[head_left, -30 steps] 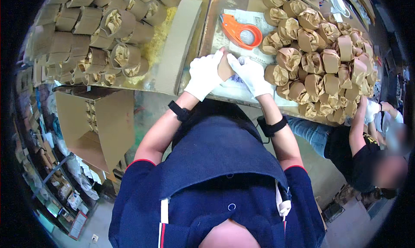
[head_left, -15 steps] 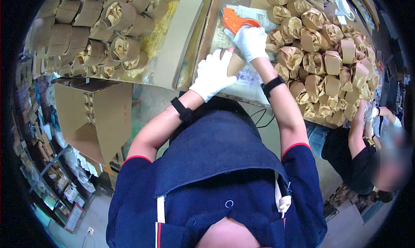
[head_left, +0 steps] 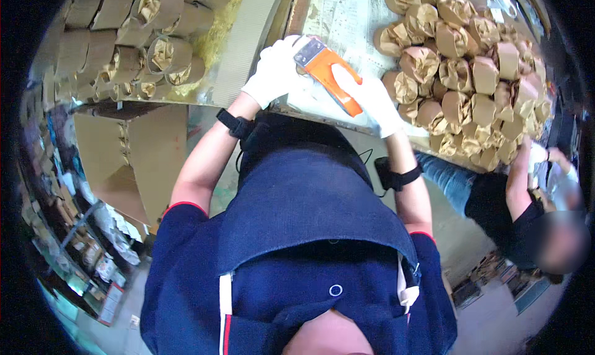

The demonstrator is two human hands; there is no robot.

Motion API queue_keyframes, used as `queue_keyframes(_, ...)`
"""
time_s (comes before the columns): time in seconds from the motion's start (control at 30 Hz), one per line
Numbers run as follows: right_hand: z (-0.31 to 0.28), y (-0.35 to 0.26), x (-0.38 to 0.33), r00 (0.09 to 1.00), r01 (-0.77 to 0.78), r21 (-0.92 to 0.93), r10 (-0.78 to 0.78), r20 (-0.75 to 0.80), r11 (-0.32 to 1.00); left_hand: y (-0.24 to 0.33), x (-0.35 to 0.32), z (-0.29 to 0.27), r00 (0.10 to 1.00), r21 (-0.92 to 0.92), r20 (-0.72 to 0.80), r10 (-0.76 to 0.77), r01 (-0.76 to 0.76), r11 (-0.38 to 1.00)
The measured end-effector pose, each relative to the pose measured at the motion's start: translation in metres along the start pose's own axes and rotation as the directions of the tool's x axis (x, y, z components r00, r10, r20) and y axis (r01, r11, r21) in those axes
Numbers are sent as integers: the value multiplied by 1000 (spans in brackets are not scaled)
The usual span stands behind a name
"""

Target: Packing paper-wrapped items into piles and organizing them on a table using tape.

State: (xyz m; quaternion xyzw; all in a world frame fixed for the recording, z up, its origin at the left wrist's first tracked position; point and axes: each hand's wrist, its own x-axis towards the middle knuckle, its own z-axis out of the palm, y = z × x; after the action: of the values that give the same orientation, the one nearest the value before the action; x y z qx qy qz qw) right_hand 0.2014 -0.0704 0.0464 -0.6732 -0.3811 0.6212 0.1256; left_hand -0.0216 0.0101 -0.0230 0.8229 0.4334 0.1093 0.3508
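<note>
Clearly, the right hand (head_left: 367, 101) has its grip wrapped round the orange tape dispenser (head_left: 323, 71), whose long axis slants, metal end (head_left: 309, 51) foremost, toward the left hand (head_left: 273, 73), curled just beside it, contents hidden.

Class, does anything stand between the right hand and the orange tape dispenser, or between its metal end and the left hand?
Nothing visible does: the right hand grips the tape dispenser, its metal end beside the left hand.
</note>
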Motion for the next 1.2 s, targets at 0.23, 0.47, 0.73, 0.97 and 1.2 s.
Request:
queue_keyframes(0.23, 17, 50, -21, 911, 88, -290, -195, -364, 953, 18, 4, -12, 994, -55, 92, 67, -62, 997)
queue_keyframes(0.47, 41, 65, -10, 467, 225, -707, -711, -525, 670, -19, -73, 48, 914, 4, -355, 196, -208, 978)
queue_keyframes(0.73, 7, 5, 54, 390, 212, -911, -886, -252, 353, 36, -39, -8, 995, 407, 89, -54, 13, 913)
queue_keyframes(0.97, 5, -5, 114, 557, 44, -864, -730, -396, 502, 33, 86, -108, 855, 237, -471, 215, -112, 965)
queue_keyframes(1.2, 2, -10, 89, 413, 184, -829, -806, -423, 529, -23, 224, -132, 888, 473, -349, 300, -109, 874)
